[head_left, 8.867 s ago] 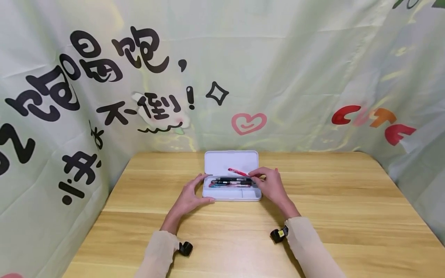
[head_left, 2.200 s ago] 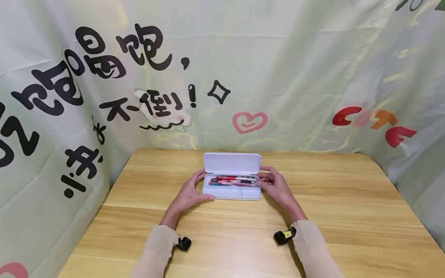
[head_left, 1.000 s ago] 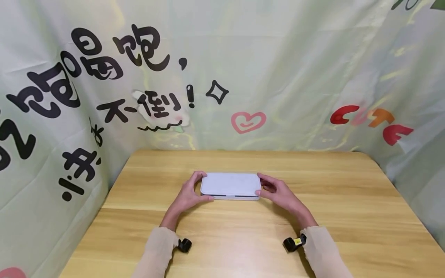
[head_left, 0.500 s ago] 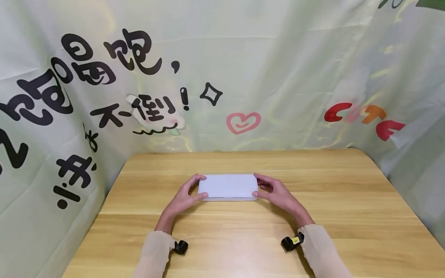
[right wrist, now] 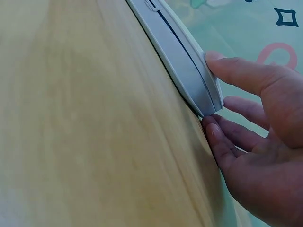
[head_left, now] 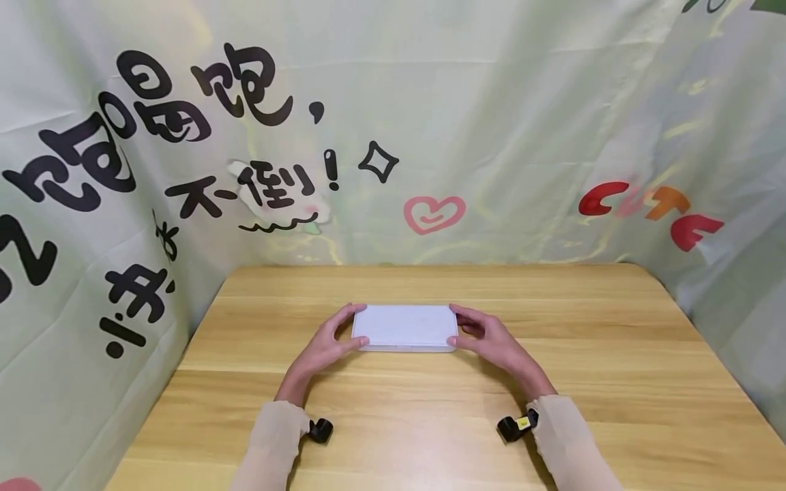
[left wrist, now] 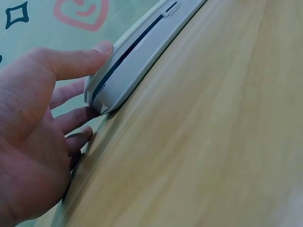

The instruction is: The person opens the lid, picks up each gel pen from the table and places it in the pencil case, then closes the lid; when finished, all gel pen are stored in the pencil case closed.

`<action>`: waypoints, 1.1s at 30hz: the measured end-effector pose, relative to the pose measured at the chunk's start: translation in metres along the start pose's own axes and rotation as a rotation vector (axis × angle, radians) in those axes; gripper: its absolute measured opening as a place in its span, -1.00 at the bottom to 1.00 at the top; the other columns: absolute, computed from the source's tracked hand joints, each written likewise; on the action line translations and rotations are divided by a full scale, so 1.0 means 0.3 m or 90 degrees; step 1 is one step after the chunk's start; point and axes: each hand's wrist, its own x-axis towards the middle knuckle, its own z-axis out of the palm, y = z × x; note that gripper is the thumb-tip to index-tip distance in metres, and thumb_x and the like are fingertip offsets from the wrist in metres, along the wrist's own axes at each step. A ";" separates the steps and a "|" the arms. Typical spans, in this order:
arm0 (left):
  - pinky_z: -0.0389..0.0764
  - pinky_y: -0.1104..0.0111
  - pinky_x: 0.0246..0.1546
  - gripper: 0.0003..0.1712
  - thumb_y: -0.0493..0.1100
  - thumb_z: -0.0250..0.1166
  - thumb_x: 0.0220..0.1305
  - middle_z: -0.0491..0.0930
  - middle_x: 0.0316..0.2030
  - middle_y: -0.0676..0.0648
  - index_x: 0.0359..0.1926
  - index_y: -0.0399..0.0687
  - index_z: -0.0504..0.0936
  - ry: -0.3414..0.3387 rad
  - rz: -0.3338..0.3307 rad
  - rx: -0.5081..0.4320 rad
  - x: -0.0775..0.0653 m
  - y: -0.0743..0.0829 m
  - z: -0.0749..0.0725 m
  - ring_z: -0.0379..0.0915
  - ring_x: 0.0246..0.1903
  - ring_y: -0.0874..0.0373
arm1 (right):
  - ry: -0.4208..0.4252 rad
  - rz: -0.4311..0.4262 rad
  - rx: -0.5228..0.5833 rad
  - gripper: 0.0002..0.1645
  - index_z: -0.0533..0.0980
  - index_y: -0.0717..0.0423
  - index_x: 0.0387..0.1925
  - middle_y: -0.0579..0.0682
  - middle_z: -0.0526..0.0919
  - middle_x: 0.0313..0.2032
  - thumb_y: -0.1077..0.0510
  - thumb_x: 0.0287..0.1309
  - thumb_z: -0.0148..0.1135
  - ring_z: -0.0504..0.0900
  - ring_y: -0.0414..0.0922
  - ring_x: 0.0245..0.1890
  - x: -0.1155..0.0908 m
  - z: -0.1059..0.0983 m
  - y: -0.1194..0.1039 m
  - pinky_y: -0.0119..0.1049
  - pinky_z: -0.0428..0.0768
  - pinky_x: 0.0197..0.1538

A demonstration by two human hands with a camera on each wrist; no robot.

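A pale white pencil case [head_left: 405, 326] lies flat on the wooden table with its lid down. In the left wrist view a thin dark line runs between the lid and base of the case [left wrist: 125, 71], with a small catch at the middle of its front. My left hand [head_left: 323, 348] grips the left end, thumb on the lid's front corner and fingers around the back corner. At the other end my right hand [head_left: 497, 343] holds the case the same way, its thumb [right wrist: 236, 71] on the lid edge. The pens inside are hidden.
The wooden table [head_left: 405, 423] extends around the case on every side. Behind it hangs a pale green cloth [head_left: 491, 136] printed with black characters, a pink heart and coloured letters. A small black camera sits on each wrist [head_left: 321, 430].
The right hand put a red pen in among the others, then swung the lid down over them. The lid's front gap has narrowed, and the left thumb has moved up onto the lid.
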 end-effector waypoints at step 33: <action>-0.04 -0.12 0.52 -0.15 -0.10 0.36 0.42 0.11 0.57 -0.16 0.59 -0.07 0.17 -0.011 0.020 -0.027 0.001 -0.021 0.022 -0.08 0.56 -0.13 | -0.013 0.001 0.007 -0.14 0.22 0.25 0.53 0.28 0.42 0.39 0.09 0.34 0.38 0.45 0.20 0.34 -0.041 -0.022 0.014 -0.11 0.50 0.33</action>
